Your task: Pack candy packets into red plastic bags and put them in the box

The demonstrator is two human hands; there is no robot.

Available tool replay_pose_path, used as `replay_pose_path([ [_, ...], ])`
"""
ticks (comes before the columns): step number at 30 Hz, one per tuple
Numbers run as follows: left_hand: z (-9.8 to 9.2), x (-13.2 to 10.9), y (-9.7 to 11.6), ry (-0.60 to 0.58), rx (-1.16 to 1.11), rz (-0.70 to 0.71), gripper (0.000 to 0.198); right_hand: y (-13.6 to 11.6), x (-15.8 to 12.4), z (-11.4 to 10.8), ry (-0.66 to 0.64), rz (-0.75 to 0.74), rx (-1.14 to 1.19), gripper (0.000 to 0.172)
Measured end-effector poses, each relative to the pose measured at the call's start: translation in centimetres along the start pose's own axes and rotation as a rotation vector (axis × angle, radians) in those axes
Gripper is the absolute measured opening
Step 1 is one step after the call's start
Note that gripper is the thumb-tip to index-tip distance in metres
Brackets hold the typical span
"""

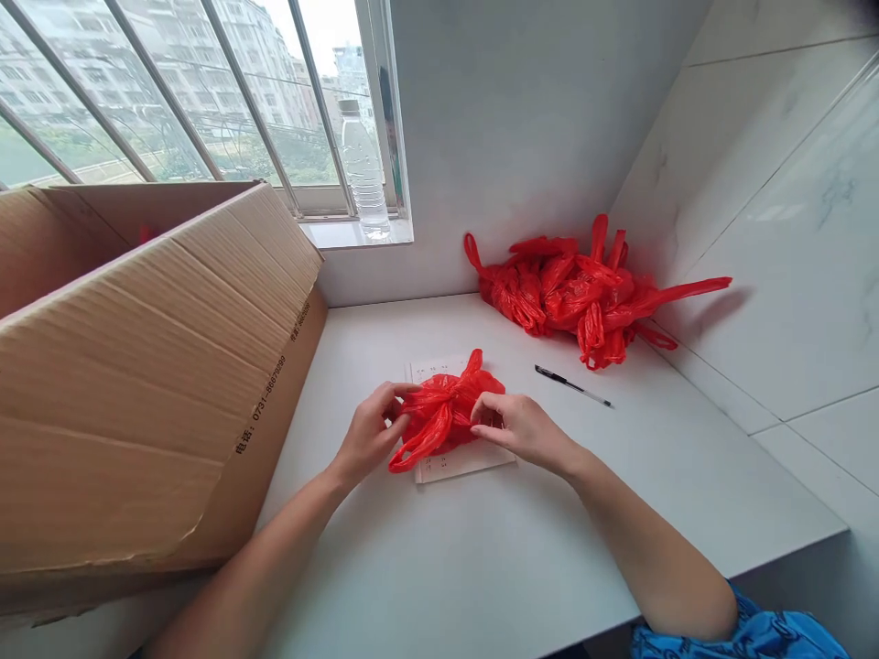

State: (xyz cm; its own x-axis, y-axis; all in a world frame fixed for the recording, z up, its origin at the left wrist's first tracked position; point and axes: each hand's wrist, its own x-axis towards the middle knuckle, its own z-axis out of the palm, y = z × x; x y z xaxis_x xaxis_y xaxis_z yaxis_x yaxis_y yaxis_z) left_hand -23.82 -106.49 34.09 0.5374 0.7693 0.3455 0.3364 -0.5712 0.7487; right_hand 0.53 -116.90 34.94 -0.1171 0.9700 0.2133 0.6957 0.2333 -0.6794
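A knotted red plastic bag (446, 407) lies on a sheet or pad of white paper (467, 465) with small dark marks, at the middle of the white table. From the left, my left hand (371, 426) pinches the bag's side between thumb and fingers. My right hand (518, 423) has its thumb and fingertips closed on the right side of the same bag. Two loops of the bag stick out, one toward the back and one toward the front left. What the bag contains, if anything, is hidden.
A large open cardboard box (157, 394) stands at the left. A pile of red plastic bags (569, 293) lies against the back wall. A black pen (573, 386) rests right of the paper. A clear bottle (363, 174) stands on the windowsill (343, 235).
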Motion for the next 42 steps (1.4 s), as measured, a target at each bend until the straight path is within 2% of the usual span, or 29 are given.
replay_pose_path([
  [2, -0.8, -0.1, 0.5, 0.068, 0.041, 0.084, 0.028, -0.2, 0.0, -0.7, 0.060, 0.005, -0.003, 0.019],
  [5, -0.6, -0.3, 1.5, 0.175, 0.157, 0.207, 0.032, -0.3, 0.5, -0.1, 0.303, -0.019, -0.136, 0.024],
  [7, 0.5, -0.5, 1.7, 0.118, 0.277, 0.263, 0.040, -0.1, 0.9, 1.5, 0.359, -0.069, -0.244, 0.034],
  [10, 2.7, -0.9, 1.0, -0.102, 0.450, 0.296, 0.061, 0.6, 1.1, 4.4, 0.224, -0.074, -0.370, 0.063],
  [13, 3.8, -1.3, -0.1, -0.213, 0.524, 0.287, 0.066, 1.3, 1.1, 6.4, 0.094, -0.014, -0.436, 0.070],
  [23, 3.7, -1.6, -0.3, -0.225, 0.550, 0.268, 0.066, 1.7, 1.0, 7.0, 0.059, -0.008, -0.472, 0.069],
  [35, 3.8, -1.6, -0.7, -0.179, 0.480, 0.301, 0.064, 1.7, 1.0, 7.1, 0.040, 0.014, -0.450, 0.069],
  [42, 3.9, -1.5, -0.9, -0.205, 0.539, 0.280, 0.062, 1.2, 1.1, 6.5, -0.041, 0.069, -0.423, 0.074],
])
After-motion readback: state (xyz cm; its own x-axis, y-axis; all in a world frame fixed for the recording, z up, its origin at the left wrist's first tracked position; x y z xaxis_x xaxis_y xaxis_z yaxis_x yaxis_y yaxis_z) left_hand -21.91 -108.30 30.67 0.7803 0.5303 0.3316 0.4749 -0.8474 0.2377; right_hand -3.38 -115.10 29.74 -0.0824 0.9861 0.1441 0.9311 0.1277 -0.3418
